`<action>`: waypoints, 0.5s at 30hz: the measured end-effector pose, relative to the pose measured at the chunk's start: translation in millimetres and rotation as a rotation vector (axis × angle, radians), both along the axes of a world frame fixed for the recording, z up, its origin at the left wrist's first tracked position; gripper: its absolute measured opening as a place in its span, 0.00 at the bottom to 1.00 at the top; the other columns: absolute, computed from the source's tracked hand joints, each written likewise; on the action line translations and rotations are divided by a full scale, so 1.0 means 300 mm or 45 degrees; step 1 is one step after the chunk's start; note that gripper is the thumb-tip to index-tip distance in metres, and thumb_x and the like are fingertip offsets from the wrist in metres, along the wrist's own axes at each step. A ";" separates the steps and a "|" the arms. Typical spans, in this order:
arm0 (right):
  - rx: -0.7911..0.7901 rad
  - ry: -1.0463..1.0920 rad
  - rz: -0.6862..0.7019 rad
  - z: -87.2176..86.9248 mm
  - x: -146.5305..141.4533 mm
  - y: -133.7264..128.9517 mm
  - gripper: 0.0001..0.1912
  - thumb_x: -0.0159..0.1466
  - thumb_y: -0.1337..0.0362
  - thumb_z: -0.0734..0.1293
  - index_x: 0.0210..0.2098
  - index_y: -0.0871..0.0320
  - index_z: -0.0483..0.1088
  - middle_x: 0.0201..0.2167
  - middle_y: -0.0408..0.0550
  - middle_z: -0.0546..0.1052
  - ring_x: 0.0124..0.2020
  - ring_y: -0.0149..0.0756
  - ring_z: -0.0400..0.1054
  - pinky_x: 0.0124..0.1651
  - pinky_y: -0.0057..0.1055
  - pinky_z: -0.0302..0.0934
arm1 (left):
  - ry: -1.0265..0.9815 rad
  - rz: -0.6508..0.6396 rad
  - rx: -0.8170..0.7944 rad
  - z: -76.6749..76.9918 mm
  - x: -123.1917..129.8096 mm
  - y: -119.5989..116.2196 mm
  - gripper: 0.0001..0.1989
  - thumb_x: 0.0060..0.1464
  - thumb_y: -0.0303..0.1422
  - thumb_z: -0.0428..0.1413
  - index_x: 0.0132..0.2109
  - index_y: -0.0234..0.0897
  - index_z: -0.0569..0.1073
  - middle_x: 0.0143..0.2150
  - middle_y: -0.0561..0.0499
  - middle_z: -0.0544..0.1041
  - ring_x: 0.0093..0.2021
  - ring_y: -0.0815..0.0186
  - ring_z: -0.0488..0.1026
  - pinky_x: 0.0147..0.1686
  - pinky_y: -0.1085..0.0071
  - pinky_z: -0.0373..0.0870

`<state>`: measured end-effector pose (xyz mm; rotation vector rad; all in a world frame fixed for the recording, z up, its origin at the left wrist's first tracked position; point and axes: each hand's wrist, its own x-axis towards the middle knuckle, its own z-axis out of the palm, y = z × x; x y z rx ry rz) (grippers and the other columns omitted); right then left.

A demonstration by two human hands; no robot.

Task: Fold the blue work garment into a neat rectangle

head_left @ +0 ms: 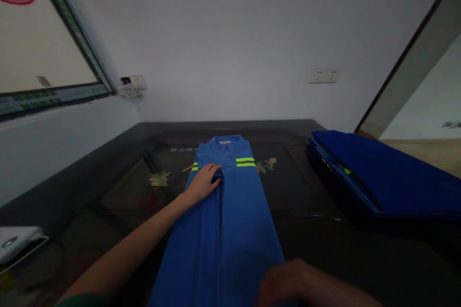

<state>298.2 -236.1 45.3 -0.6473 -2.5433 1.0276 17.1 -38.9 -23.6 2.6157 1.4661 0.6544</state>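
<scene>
A blue work garment [230,220] with yellow-green reflective stripes lies lengthwise on the dark table [306,192], collar at the far end, sides folded inward. My left hand [203,183] presses flat on its upper left part, just below the stripes, fingers resting on the centre fold. My right hand [302,285] is blurred at the bottom edge, over the garment's near right corner; whether it grips the cloth is unclear.
A stack of folded blue garments [378,177] sits on the table's right side. A white object [16,242] lies at the left edge. Wall sockets [324,75] and a window [43,43] are behind; a doorway opens at right.
</scene>
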 end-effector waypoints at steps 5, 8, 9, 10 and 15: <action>0.169 0.111 -0.454 0.000 -0.059 0.595 0.10 0.63 0.68 0.63 0.40 0.57 0.76 0.39 0.48 0.79 0.41 0.34 0.73 0.45 0.31 0.65 | -0.184 0.098 -0.090 -0.039 0.012 0.025 0.10 0.57 0.29 0.52 0.47 0.38 0.68 0.42 0.48 0.72 0.43 0.61 0.71 0.45 0.65 0.69; 0.383 -0.073 -0.733 -0.053 -0.117 0.944 0.12 0.62 0.72 0.63 0.40 0.58 0.77 0.41 0.49 0.79 0.41 0.35 0.72 0.46 0.30 0.64 | -0.242 0.073 -0.093 -0.064 0.004 0.030 0.08 0.58 0.30 0.51 0.46 0.39 0.68 0.42 0.49 0.71 0.42 0.62 0.71 0.43 0.66 0.69; 0.444 -0.154 -0.820 -0.073 -0.137 1.035 0.13 0.62 0.72 0.63 0.41 0.58 0.77 0.42 0.48 0.79 0.43 0.34 0.72 0.48 0.30 0.63 | -0.259 0.066 -0.087 -0.069 0.000 0.030 0.08 0.59 0.31 0.50 0.46 0.39 0.68 0.43 0.49 0.71 0.41 0.63 0.71 0.43 0.66 0.69; 0.466 -0.186 -0.863 -0.091 -0.157 1.112 0.14 0.63 0.72 0.62 0.43 0.58 0.76 0.44 0.50 0.78 0.45 0.36 0.72 0.49 0.31 0.62 | -0.271 0.065 -0.084 -0.071 -0.003 0.029 0.08 0.60 0.32 0.50 0.46 0.39 0.69 0.43 0.49 0.71 0.40 0.64 0.71 0.42 0.67 0.69; 0.483 -0.348 -0.905 -0.167 -0.239 1.315 0.10 0.64 0.64 0.65 0.42 0.55 0.76 0.45 0.50 0.78 0.48 0.39 0.68 0.50 0.33 0.60 | -0.232 0.137 -0.121 -0.062 -0.015 0.026 0.10 0.60 0.33 0.51 0.48 0.37 0.69 0.36 0.51 0.71 0.35 0.64 0.71 0.36 0.69 0.68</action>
